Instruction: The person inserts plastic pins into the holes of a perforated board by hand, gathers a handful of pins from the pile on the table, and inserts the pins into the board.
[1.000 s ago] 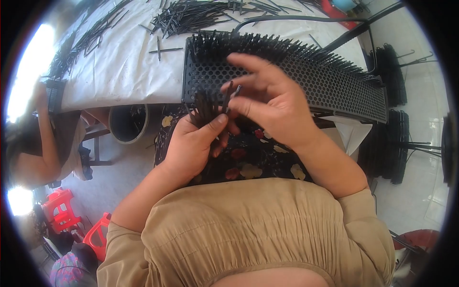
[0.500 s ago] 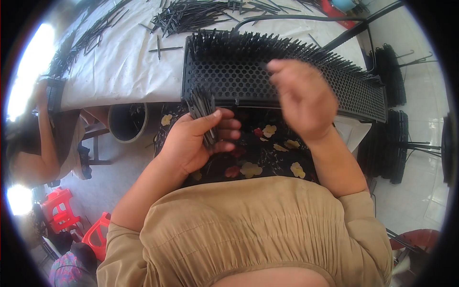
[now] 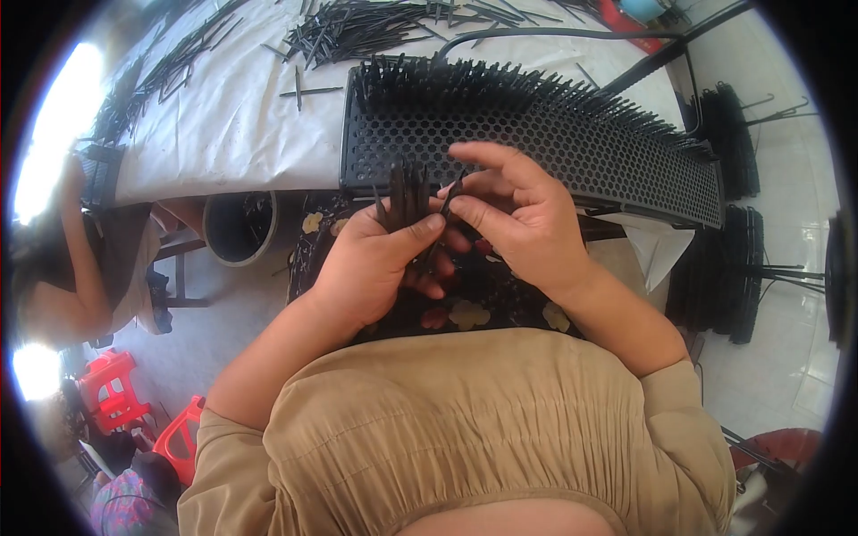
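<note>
My left hand (image 3: 362, 259) is closed round a bundle of thin black sticks (image 3: 407, 195), whose pointed ends stick up past the thumb. Right beside it, my right hand (image 3: 529, 214) pinches a single dark stick (image 3: 453, 191) between thumb and fingertips, at the bundle's edge. Just beyond both hands stands a long black rack (image 3: 590, 165) with a grid of round holes. Along its far rows, many black sticks (image 3: 465, 85) stand upright in the holes, while the near rows show bare holes. The lower part of the bundle is partly hidden by my fingers.
Loose black sticks lie in a heap (image 3: 349, 31) on the white-covered table (image 3: 232, 116). A bucket (image 3: 239, 230) stands below its edge. Another person's arm (image 3: 85, 250) is at the left, near red stools (image 3: 114, 393). Black bundles (image 3: 740, 268) hang at the right.
My right hand has come from above the rack down and left to the bundle and now pinches a stick there. My left hand has shifted slightly right with the bundle.
</note>
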`<move>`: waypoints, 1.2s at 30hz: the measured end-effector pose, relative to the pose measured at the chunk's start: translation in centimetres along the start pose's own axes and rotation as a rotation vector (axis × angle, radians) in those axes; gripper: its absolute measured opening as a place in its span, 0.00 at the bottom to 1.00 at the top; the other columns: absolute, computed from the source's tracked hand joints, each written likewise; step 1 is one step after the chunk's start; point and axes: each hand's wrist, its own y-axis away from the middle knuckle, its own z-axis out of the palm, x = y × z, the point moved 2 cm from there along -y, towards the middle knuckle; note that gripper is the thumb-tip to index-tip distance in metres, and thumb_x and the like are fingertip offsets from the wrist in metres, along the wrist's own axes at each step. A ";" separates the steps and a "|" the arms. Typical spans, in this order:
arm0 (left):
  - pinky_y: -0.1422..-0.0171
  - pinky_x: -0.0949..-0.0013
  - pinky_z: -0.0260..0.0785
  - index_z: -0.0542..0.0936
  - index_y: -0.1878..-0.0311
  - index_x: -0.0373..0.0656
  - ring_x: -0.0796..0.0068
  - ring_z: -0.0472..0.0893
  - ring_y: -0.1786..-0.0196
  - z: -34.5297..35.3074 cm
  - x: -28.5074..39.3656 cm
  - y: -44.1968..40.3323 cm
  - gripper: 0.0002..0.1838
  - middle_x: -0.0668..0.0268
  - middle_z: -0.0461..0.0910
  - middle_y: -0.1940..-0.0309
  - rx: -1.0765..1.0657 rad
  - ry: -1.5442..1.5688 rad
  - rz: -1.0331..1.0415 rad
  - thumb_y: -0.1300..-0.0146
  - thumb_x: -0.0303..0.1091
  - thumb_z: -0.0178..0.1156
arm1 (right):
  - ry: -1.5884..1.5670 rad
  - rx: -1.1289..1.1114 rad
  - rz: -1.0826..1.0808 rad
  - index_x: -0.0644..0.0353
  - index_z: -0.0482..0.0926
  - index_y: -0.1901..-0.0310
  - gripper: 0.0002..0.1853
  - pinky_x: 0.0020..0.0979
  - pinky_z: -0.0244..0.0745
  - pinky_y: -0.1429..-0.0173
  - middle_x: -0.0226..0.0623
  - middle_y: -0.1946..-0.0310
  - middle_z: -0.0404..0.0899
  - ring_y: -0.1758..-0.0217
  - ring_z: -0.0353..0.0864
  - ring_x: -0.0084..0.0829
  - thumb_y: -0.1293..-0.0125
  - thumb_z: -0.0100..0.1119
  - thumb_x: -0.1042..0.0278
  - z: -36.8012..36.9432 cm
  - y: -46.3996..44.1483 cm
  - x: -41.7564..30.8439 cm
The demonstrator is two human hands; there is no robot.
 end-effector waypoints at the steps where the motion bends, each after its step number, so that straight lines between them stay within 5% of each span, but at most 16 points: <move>1: 0.69 0.73 0.76 0.77 0.46 0.39 0.76 0.81 0.67 0.2 0.0 0.0 0.12 0.63 0.83 0.62 -0.002 -0.003 -0.003 0.27 0.34 0.56 | -0.001 0.005 0.000 0.61 0.78 0.47 0.16 0.23 0.79 0.56 0.35 0.63 0.85 0.58 0.83 0.20 0.36 0.65 0.80 -0.2 -0.1 -0.1; 8: 0.77 0.73 0.73 0.76 0.43 0.37 0.72 0.83 0.69 0.0 0.5 -0.3 0.14 0.56 0.84 0.61 0.047 -0.116 0.006 0.27 0.33 0.57 | -0.100 0.076 0.019 0.63 0.76 0.46 0.14 0.23 0.81 0.57 0.41 0.58 0.86 0.57 0.85 0.25 0.33 0.58 0.81 -1.8 -1.6 -1.1; 11: 0.78 0.73 0.72 0.75 0.44 0.36 0.70 0.83 0.71 -0.7 0.7 -0.6 0.14 0.54 0.84 0.62 0.094 -0.030 -0.061 0.28 0.33 0.57 | -0.120 0.250 -0.250 0.64 0.76 0.49 0.12 0.21 0.79 0.60 0.37 0.61 0.85 0.62 0.82 0.19 0.32 0.58 0.82 -3.6 -2.9 -1.1; 14: 0.75 0.71 0.75 0.75 0.44 0.34 0.67 0.84 0.68 -2.2 0.2 -0.8 0.15 0.52 0.84 0.60 0.145 0.058 -0.120 0.28 0.33 0.56 | 0.309 0.411 -0.688 0.64 0.77 0.50 0.12 0.18 0.78 0.58 0.34 0.61 0.86 0.62 0.83 0.18 0.34 0.59 0.84 -7.4 -4.6 -0.6; 21: 0.55 0.49 0.86 0.71 0.39 0.30 0.49 0.83 0.46 -1.8 0.1 -0.4 0.18 0.45 0.80 0.47 0.022 0.203 -0.067 0.26 0.31 0.51 | 0.459 0.448 -0.785 0.62 0.80 0.53 0.11 0.19 0.80 0.56 0.33 0.62 0.87 0.62 0.85 0.18 0.37 0.63 0.83 -7.4 -5.3 -0.2; 36: 0.56 0.51 0.85 0.72 0.41 0.28 0.51 0.84 0.48 -1.7 0.1 -0.2 0.16 0.44 0.80 0.49 0.073 0.151 -0.068 0.28 0.28 0.52 | 0.419 0.410 -0.724 0.63 0.81 0.54 0.10 0.20 0.81 0.55 0.34 0.63 0.87 0.61 0.87 0.21 0.36 0.63 0.82 -6.3 -5.7 -0.2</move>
